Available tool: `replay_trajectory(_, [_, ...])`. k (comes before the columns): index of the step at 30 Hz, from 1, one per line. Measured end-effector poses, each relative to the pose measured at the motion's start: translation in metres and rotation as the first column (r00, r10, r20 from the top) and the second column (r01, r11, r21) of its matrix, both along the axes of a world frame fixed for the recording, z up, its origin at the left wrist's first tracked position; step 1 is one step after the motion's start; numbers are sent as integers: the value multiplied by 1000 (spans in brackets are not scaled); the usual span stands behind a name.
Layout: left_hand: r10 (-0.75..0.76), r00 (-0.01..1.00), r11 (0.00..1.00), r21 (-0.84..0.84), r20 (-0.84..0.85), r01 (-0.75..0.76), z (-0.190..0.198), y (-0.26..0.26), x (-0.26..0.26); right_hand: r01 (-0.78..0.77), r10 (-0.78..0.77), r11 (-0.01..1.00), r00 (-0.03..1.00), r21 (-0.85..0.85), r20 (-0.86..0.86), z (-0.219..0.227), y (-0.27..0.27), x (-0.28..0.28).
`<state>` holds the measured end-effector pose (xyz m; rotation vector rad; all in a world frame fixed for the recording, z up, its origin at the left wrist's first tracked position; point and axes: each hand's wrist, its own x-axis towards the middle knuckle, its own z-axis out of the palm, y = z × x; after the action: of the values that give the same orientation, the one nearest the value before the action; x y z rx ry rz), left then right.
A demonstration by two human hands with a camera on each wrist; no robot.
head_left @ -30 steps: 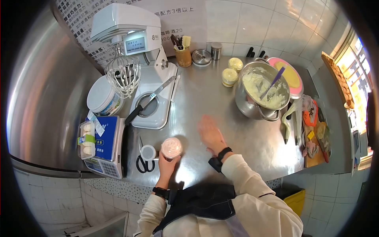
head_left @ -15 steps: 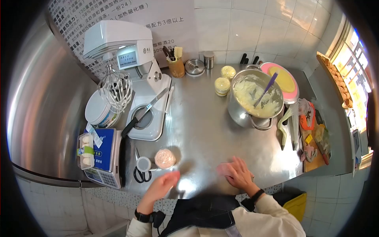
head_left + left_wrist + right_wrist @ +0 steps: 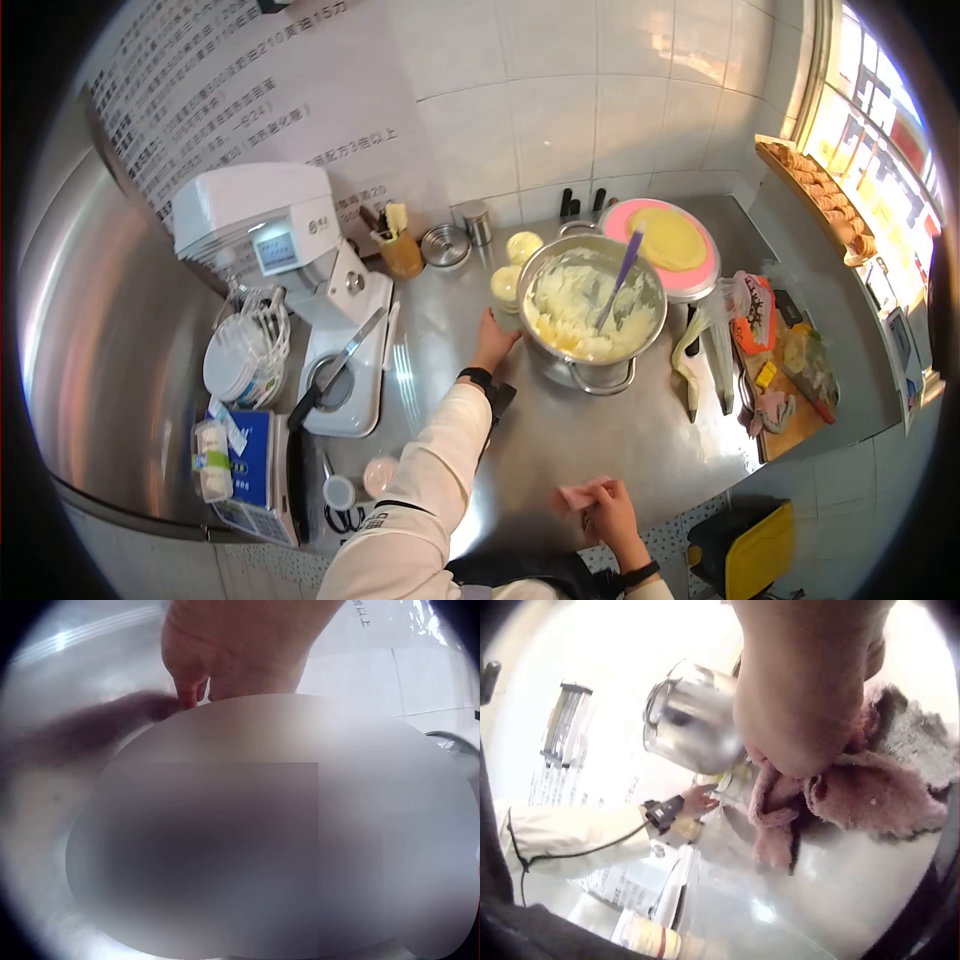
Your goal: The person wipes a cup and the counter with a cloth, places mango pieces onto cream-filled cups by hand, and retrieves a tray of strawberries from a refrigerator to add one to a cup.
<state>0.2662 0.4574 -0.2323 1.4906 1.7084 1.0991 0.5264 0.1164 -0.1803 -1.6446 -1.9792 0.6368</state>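
My left hand [image 3: 495, 342] reaches forward just left of the steel pot [image 3: 570, 372], its fingers close to the nearer cup of pale yellow cream [image 3: 504, 286]. A second such cup [image 3: 524, 246] stands behind it. Extended fingers of that hand [image 3: 700, 801] show in the right wrist view. My right hand [image 3: 614, 515] holds a bunched pink cloth [image 3: 855, 802] low over the front of the steel table. Pale cream [image 3: 570, 305] and a purple-handled spatula [image 3: 622, 275] are in the pot. Much of the left wrist view is blurred out below the hand [image 3: 240, 645].
A cup of pink cream [image 3: 380, 475], a small white-topped tub [image 3: 339, 491] and scissors [image 3: 345, 518] are at the front left. The mixer [image 3: 270, 215] and a knife [image 3: 345, 355] lie beyond. Right of the pot are piping bags [image 3: 686, 375] and a board [image 3: 790, 420].
My left hand has let go of the pink-cream cup and stretched forward toward the yellow cups. My right hand has come back near the front edge with the cloth. The view has tilted up.
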Motion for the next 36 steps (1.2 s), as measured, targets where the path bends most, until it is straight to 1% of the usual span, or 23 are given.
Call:
replay_trajectory(2, [6, 1000, 999, 44, -15, -5, 1, 14, 8, 265, -261, 963, 963, 52, -68, 5, -9, 10])
replay_trajectory(3, [39, 999, 993, 113, 24, -42, 1, 16, 10, 266, -263, 963, 963, 51, -60, 5, -16, 16])
replay_trajectory(5, [45, 995, 976, 210, 92, -64, -2, 24, 12, 535, -524, 841, 842, 77, -130, 11, -25, 27])
replay_trajectory(6, [50, 994, 976, 207, 101, -70, -3, 29, 14, 530, -520, 844, 846, 80, -122, 19, -26, 30])
replay_trajectory(8, [157, 982, 938, 295, 104, -181, 6, 34, 19, 608, -594, 768, 794, 200, -132, 34, -25, 34])
replay_trajectory(9, [161, 980, 936, 298, 116, -189, 12, 35, 18, 602, -589, 770, 798, 211, -126, 36, -24, 39])
replay_trajectory(11, [32, 974, 975, 206, 224, -80, 19, 39, 16, 517, -492, 809, 856, 279, -158, 42, -24, 52])
replay_trajectory(15, [122, 956, 972, 165, 268, -170, 39, 21, 15, 461, -409, 842, 884, 280, -226, 55, -11, 54])
replay_trajectory(17, [232, 837, 953, 57, 496, -298, 53, -5, 11, 521, -394, 832, 795, 188, -461, 56, -2, 45])
replay_trajectory(18, [243, 839, 950, 55, 487, -307, 61, -22, 6, 515, -389, 838, 795, 180, -466, 61, 0, 37])
replay_trajectory(20, [20, 609, 950, 176, 793, -260, 74, -59, -6, 321, -163, 836, 920, 446, -356, 79, 12, 13])
replay_trajectory(21, [-19, 540, 972, 143, 841, -188, 95, -90, -9, 277, -89, 794, 934, 542, -347, 86, 20, -1])
replay_trajectory(22, [-10, 548, 972, 136, 836, -189, 114, -119, -12, 237, -20, 738, 943, 632, -331, 93, 30, -17])
replay_trajectory(24, [-110, 557, 989, 146, 824, -21, 144, -172, -11, 245, 87, 571, 931, 784, -355, 97, 58, -51])
replay_trajectory(25, [-66, 630, 996, 89, 774, -5, 157, -196, -8, 237, 165, 522, 914, 819, -370, 108, 71, -68])
replay_trajectory(26, [-70, 632, 997, 80, 772, 13, 171, -220, -4, 234, 239, 466, 895, 853, -376, 118, 80, -84])
replay_trajectory(28, [-267, 751, 959, 242, 604, 146, 199, -258, 2, 146, 389, 547, 827, 824, -405, 129, 81, -109])
replay_trajectory(29, [-278, 745, 957, 244, 607, 159, 208, -269, 6, 150, 378, 545, 834, 825, -401, 141, 73, -122])
replay_trajectory(31, [-366, 780, 899, 409, 509, 155, 217, -287, 17, 84, 363, 806, 711, 586, -601, 169, 46, -144])
replay_trajectory(32, [-373, 769, 899, 406, 520, 162, 214, -295, 16, 87, 351, 807, 723, 584, -595, 173, 34, -151])
replay_trajectory(34, [-367, 834, 892, 411, 413, 189, 206, -314, 11, 43, 299, 936, 429, 350, -852, 176, 10, -159])
replay_trajectory(35, [-371, 870, 875, 435, 323, 212, 203, -321, 8, 32, 255, 956, 408, 293, -877, 183, 1, -159])
replay_trajectory(36, [-386, 859, 875, 428, 337, 226, 202, -326, 4, 49, 236, 958, 423, 282, -875, 182, -4, -157])
